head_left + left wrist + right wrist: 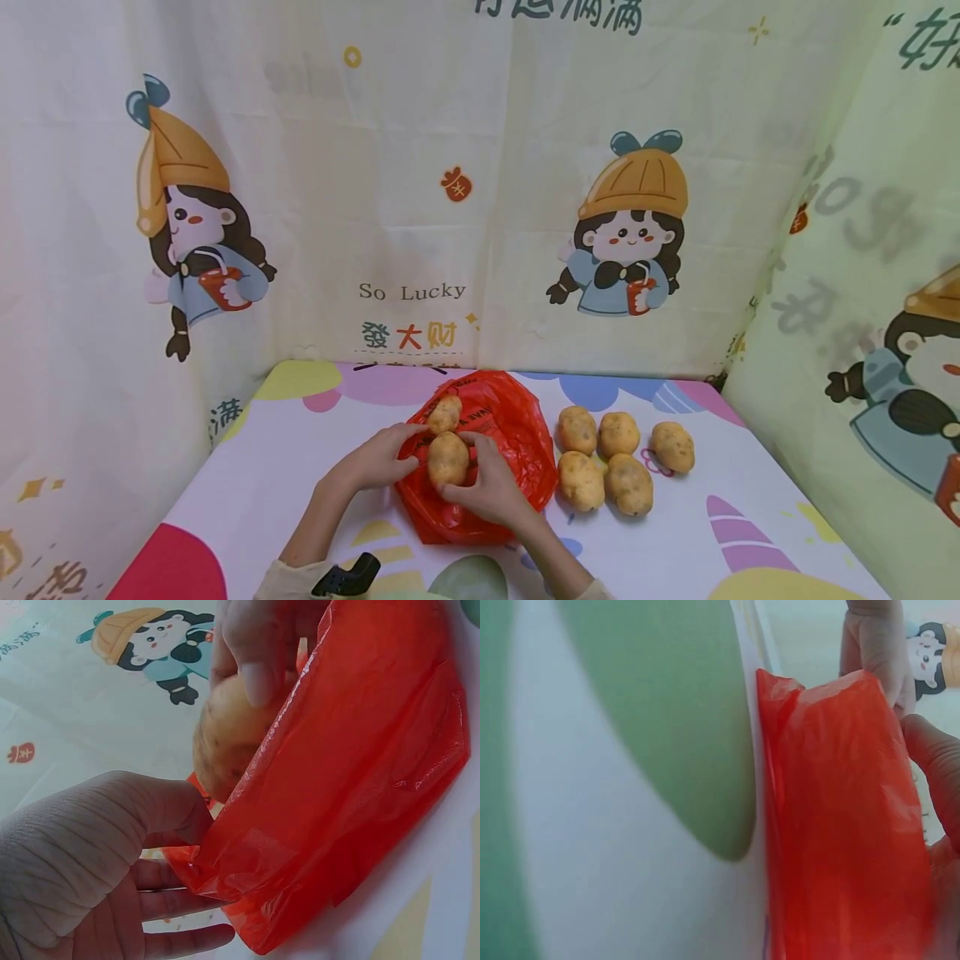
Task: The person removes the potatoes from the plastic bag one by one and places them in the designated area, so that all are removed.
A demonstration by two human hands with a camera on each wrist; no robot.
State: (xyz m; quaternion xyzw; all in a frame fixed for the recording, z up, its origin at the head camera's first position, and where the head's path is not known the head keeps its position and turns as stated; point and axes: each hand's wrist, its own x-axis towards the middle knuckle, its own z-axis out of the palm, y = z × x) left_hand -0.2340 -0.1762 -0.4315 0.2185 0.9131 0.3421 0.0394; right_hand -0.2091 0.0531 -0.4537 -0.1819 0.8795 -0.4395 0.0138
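A red plastic bag (pixel 525 450) lies spread with its mouth up on the table. Over its opening, my right hand (pixel 491 487) grips a potato (pixel 448 460) between thumb and fingers. Just behind that one, a second potato (pixel 446 414) shows within the bag's far left part. My left hand (pixel 384 458) is at the left rim; in the left wrist view its thumb and fingers pinch the bag's edge (pixel 262 855). From the right wrist, the bag's side (pixel 847 825) hides the held potato, and only part of the right hand (pixel 941 780) shows.
Several loose potatoes (pixel 581 481) sit close together right of the bag, with one potato (pixel 672 447) a little apart. A patterned cloth (pixel 300 433) covers the table. Printed curtains (pixel 510 233) hang behind and at both sides.
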